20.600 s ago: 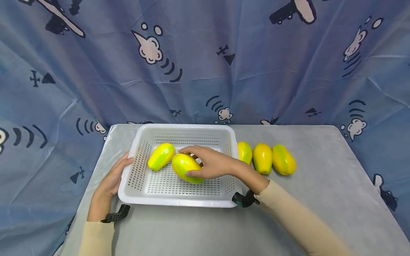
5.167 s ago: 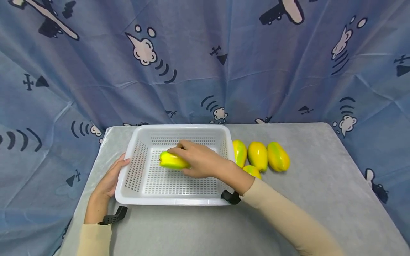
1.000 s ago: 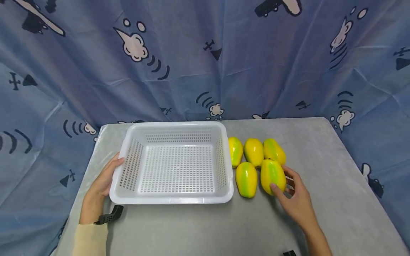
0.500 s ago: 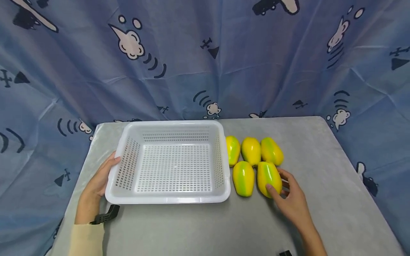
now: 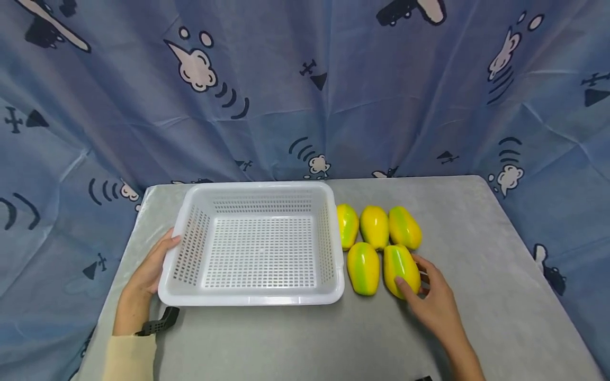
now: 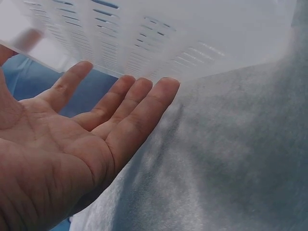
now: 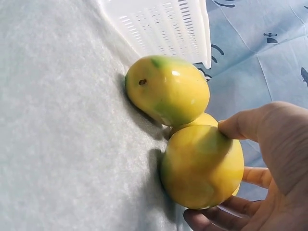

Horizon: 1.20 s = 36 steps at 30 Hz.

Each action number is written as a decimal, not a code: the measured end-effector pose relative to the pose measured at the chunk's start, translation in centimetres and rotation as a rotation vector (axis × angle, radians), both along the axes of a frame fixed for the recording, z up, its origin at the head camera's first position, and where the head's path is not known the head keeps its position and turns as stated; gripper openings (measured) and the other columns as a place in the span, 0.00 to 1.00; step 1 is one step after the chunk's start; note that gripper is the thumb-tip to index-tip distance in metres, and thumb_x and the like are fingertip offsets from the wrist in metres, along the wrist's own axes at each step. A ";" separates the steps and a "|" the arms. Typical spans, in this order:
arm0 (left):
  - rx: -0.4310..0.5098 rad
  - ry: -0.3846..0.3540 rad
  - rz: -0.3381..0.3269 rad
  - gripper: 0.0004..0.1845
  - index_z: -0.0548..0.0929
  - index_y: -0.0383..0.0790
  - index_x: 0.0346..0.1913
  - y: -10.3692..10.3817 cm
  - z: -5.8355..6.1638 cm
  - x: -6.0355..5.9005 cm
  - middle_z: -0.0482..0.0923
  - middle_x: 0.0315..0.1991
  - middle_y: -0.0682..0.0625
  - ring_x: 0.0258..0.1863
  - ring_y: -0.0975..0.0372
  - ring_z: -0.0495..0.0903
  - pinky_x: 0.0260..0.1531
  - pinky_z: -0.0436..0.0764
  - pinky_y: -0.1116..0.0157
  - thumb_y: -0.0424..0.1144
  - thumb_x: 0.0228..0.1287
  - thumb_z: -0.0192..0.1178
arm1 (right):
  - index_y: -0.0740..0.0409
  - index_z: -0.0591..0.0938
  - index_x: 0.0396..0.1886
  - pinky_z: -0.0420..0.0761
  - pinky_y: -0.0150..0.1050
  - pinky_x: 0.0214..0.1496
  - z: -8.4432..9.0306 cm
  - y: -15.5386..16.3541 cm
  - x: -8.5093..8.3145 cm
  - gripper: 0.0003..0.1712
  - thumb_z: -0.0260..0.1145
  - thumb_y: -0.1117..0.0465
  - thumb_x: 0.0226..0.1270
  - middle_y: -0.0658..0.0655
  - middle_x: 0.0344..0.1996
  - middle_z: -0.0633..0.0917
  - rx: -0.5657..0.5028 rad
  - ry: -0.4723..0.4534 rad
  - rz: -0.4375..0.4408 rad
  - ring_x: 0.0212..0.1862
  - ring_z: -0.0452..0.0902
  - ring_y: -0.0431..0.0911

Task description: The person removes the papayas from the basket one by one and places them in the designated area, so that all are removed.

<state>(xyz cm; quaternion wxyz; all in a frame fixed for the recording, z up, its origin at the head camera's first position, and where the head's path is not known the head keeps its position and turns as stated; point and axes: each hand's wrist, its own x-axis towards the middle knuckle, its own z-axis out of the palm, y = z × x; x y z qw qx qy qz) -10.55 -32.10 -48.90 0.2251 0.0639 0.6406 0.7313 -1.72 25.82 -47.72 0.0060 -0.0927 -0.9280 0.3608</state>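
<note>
The left hand (image 5: 145,275) lies flat-fingered against the left wall of the empty white perforated plastic basket (image 5: 257,293), steadying it on the grey worktop (image 5: 305,338), while the right hand (image 5: 431,299) cups the near-right yellow-green mango-shaped fruit (image 5: 400,269) just right of the basket, thumb and fingers curled round it.

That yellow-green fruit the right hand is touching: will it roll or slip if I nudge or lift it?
The fruit is a rounded oval lying on its side, so a nudge would probably roll it toward its neighbour. Its skin looks glossy, so it may slip under a light pinch. The right hand already wraps thumb and fingers round it, which should hold better.
</note>
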 end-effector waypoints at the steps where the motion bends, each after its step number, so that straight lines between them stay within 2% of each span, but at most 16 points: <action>1: -0.002 -0.001 0.000 0.36 0.34 0.49 0.87 0.0 -0.1 0.0 0.69 0.67 0.57 0.63 0.62 0.79 0.55 0.83 0.56 0.50 0.88 0.34 | 0.58 0.67 0.80 0.76 0.31 0.48 0.0 0.0 0.0 0.42 0.71 0.47 0.75 0.68 0.73 0.74 0.003 -0.005 -0.001 0.64 0.78 0.64; 6: -0.009 -0.011 0.010 0.36 0.33 0.49 0.87 0.1 -0.1 0.2 0.68 0.67 0.58 0.63 0.63 0.79 0.55 0.83 0.57 0.51 0.88 0.34 | 0.58 0.66 0.80 0.77 0.33 0.49 -0.1 0.0 0.0 0.43 0.70 0.46 0.75 0.69 0.73 0.72 0.002 -0.038 -0.006 0.65 0.76 0.65; 10: -0.011 -0.007 0.012 0.37 0.33 0.48 0.87 0.1 -0.2 0.3 0.69 0.67 0.58 0.62 0.63 0.79 0.55 0.84 0.57 0.51 0.88 0.34 | 0.59 0.63 0.82 0.82 0.49 0.54 0.0 -0.1 0.0 0.44 0.68 0.45 0.76 0.71 0.73 0.70 -0.005 -0.062 -0.013 0.66 0.75 0.66; 12: -0.020 -0.005 0.014 0.37 0.33 0.49 0.87 0.2 -0.1 0.2 0.68 0.68 0.56 0.62 0.63 0.79 0.55 0.84 0.56 0.51 0.88 0.34 | 0.59 0.63 0.82 0.81 0.57 0.56 0.0 -0.2 0.1 0.44 0.68 0.45 0.76 0.72 0.73 0.70 -0.008 -0.063 -0.015 0.66 0.74 0.66; 13: -0.024 -0.004 0.016 0.37 0.33 0.49 0.87 0.2 -0.1 0.2 0.66 0.71 0.51 0.62 0.63 0.79 0.55 0.84 0.56 0.51 0.88 0.34 | 0.60 0.62 0.82 0.81 0.59 0.57 0.0 -0.2 0.1 0.44 0.68 0.46 0.77 0.72 0.73 0.70 -0.010 -0.062 -0.014 0.66 0.74 0.66; 14: -0.022 -0.003 0.014 0.37 0.33 0.49 0.87 0.2 -0.1 0.2 0.66 0.70 0.51 0.62 0.63 0.79 0.54 0.84 0.56 0.51 0.88 0.34 | 0.60 0.62 0.82 0.81 0.60 0.57 0.0 -0.2 0.1 0.44 0.68 0.46 0.77 0.72 0.73 0.70 -0.008 -0.059 -0.014 0.66 0.74 0.66; 19: 0.007 0.004 0.006 0.36 0.33 0.47 0.87 0.0 0.0 0.2 0.72 0.68 0.55 0.62 0.62 0.80 0.54 0.84 0.57 0.49 0.88 0.34 | 0.59 0.62 0.82 0.81 0.60 0.57 -0.1 -0.2 0.0 0.45 0.67 0.44 0.77 0.72 0.73 0.70 -0.001 -0.060 -0.002 0.66 0.74 0.66; 20: 0.014 0.006 0.003 0.36 0.33 0.46 0.87 0.0 0.0 0.1 0.73 0.65 0.60 0.62 0.62 0.80 0.54 0.84 0.57 0.49 0.88 0.34 | 0.60 0.62 0.83 0.81 0.61 0.58 -0.1 -0.2 0.0 0.46 0.67 0.43 0.77 0.73 0.73 0.70 -0.001 -0.066 0.000 0.66 0.73 0.66; 22: 0.014 0.003 0.004 0.36 0.33 0.46 0.87 0.0 -0.1 0.1 0.72 0.66 0.60 0.62 0.63 0.80 0.55 0.84 0.57 0.49 0.88 0.34 | 0.60 0.61 0.83 0.81 0.61 0.58 -0.1 -0.1 0.0 0.46 0.66 0.41 0.77 0.73 0.73 0.69 0.001 -0.072 -0.003 0.66 0.73 0.67; 29: -0.025 -0.008 0.013 0.36 0.33 0.50 0.87 0.2 -0.4 0.2 0.57 0.75 0.41 0.64 0.62 0.77 0.56 0.82 0.55 0.51 0.87 0.34 | 0.62 0.62 0.82 0.82 0.61 0.58 0.0 -0.1 0.1 0.48 0.66 0.40 0.76 0.73 0.72 0.71 0.010 -0.061 -0.029 0.66 0.74 0.67; 31: -0.025 -0.012 0.017 0.36 0.33 0.50 0.87 0.1 -0.5 0.3 0.59 0.74 0.44 0.63 0.63 0.77 0.56 0.82 0.56 0.51 0.87 0.34 | 0.62 0.61 0.83 0.82 0.61 0.58 0.1 0.0 0.1 0.48 0.66 0.40 0.77 0.73 0.72 0.71 0.005 -0.062 -0.028 0.66 0.74 0.67; 36: -0.008 0.000 0.002 0.36 0.32 0.50 0.87 -0.2 -0.5 0.4 0.66 0.68 0.58 0.63 0.64 0.78 0.56 0.83 0.57 0.50 0.88 0.33 | 0.62 0.61 0.83 0.82 0.62 0.59 0.0 0.3 0.3 0.46 0.65 0.42 0.78 0.74 0.72 0.70 -0.006 -0.043 -0.039 0.67 0.74 0.68</action>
